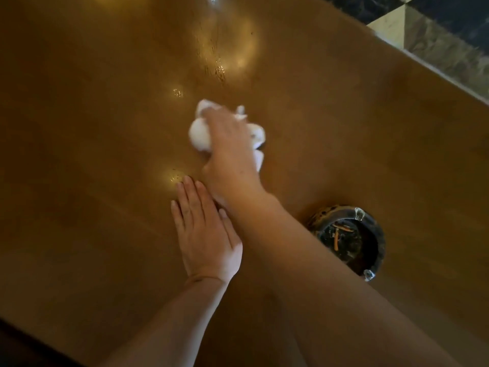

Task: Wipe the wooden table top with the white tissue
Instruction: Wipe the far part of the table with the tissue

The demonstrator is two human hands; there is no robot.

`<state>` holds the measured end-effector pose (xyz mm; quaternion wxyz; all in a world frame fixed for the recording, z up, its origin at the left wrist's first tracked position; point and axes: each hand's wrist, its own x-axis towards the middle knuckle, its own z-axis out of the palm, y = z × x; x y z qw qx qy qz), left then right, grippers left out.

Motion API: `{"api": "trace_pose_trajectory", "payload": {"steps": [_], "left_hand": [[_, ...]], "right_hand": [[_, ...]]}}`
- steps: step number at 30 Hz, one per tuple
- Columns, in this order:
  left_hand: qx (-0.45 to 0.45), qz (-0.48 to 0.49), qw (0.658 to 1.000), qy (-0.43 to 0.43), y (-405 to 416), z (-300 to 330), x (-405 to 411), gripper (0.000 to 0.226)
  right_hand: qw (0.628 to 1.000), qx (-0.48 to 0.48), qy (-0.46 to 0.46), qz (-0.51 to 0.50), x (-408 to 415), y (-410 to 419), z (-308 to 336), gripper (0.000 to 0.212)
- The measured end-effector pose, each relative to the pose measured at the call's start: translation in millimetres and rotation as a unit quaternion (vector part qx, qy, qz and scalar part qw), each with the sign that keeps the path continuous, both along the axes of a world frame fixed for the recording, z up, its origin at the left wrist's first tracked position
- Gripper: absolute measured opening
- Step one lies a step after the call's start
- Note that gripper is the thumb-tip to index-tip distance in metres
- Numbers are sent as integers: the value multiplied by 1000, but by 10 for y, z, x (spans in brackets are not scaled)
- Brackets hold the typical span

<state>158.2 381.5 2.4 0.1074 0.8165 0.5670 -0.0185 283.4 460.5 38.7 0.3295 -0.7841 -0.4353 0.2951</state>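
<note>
Glossy amber-brown wood forms the table top (92, 128), wet streaks and droplets glinting towards its far edge, and the crumpled white tissue (201, 136) sits bunched near its middle under the right hand (232, 149), whose blurred fingers press and clutch the soft wad. Flat on the wood just nearer lies the left hand (203, 231), fingers straight, grasping nothing. Near the right edge stands a round dark glass ashtray (349, 242) with orange cigarette butts.

We see a tiled floor (434, 30) at upper right (dark and pale marbled squares), beyond the edge of the glossy surface (79, 115). Warm light glints off it; an ashtray (349, 239) stands there.
</note>
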Motion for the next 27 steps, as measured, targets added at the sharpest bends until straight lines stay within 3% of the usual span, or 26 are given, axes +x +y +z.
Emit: {"api": "trace_pose_trajectory", "payload": {"steps": [3,5,8,12,15,23,27], "left_hand": [[-11,-38,999,34,12,28,-22,84],[-2,-17,1000,22,10,34,2,75],[10,23,999,-30,5,30,41,65],[17,9,999,-26,-19,-24,7,65],[7,15,1000,-26,-9,-38,6,65],[-32,-27,998,-45,-8,127,69,63],[-33,-123,989,-75,132,243,536,70]], "right_hand": [[992,-8,22,121,-211,-340,55,56],[989,-28,10,148,-71,-618,65,61],[994,-75,-8,82,425,-848,129,72],[988,-151,-35,11,1235,-1256,218,89],[983,-179,-31,-31,1583,-1589,269,87],[991,-109,-24,-72,1532,-1693,95,79],[991,-100,-14,-89,1548,-1658,154,78]]}}
